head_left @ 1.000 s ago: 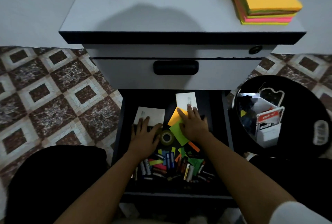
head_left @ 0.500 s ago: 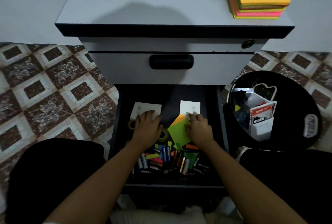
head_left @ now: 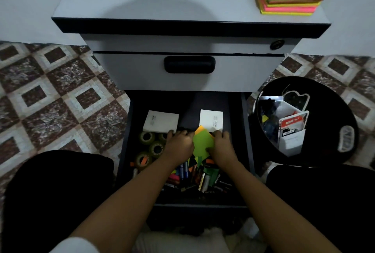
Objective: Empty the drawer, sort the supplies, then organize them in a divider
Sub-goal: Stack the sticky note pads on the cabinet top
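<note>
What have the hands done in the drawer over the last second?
The left hand slid right off the left white paper pad, uncovering the yellowish tape rolls. The right hand drew back from the other white pad. Both now flank the green square sticky notes, the right pinching their edge. Pads and batteries stayed put.

Bottom drawer pulled open. White pad flat at back left, second white pad back right. Green sticky notes tilted over orange note, centre. Tape rolls clustered left. Pens and batteries jumbled at front. Clear divider right of drawer, partly filled.
</note>
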Demonstrator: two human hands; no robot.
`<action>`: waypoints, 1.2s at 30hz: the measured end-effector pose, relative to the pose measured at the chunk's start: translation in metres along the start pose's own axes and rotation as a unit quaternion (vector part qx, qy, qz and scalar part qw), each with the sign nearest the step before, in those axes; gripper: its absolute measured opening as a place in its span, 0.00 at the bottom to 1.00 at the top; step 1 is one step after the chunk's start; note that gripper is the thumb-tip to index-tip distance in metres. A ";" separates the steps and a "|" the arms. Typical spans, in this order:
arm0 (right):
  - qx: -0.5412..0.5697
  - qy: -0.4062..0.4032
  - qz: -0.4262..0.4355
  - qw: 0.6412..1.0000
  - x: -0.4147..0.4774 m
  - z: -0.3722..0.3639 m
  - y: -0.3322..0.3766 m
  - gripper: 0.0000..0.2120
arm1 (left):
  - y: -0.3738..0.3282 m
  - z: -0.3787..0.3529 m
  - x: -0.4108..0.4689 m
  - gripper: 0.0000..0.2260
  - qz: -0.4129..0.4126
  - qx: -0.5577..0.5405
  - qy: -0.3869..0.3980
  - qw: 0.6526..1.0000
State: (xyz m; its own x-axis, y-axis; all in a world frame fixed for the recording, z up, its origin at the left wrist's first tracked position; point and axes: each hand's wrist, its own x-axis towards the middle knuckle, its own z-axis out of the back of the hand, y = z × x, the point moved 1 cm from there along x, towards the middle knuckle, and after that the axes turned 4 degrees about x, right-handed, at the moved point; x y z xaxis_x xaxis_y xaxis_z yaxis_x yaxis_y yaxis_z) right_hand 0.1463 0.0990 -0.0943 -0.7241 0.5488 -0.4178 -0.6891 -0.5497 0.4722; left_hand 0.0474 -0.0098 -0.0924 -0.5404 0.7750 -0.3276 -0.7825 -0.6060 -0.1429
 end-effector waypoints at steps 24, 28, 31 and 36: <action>0.092 -0.060 -0.048 0.993 0.010 0.003 0.004 0.20 | -0.019 0.004 0.026 0.10 0.144 -0.142 0.035 0.979; 0.159 -0.100 -0.081 0.979 0.009 0.007 0.005 0.25 | -0.014 0.013 0.029 0.08 0.126 -0.252 0.009 0.959; 0.173 -0.115 -0.109 0.972 0.009 0.008 0.005 0.25 | -0.007 0.025 0.032 0.04 0.120 -0.304 -0.010 0.945; 0.258 -0.099 -0.120 0.954 0.013 0.008 0.008 0.20 | 0.008 0.034 0.041 0.10 0.134 -0.442 -0.021 0.887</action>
State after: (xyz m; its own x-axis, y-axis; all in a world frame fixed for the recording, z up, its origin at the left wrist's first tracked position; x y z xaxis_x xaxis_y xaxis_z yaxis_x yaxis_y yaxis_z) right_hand 0.1316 0.1068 -0.0899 -0.4930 0.7560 -0.4306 -0.6905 -0.0389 0.7223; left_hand 0.0083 0.0236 -0.0752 -0.6965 0.5759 -0.4281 -0.0861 -0.6594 -0.7469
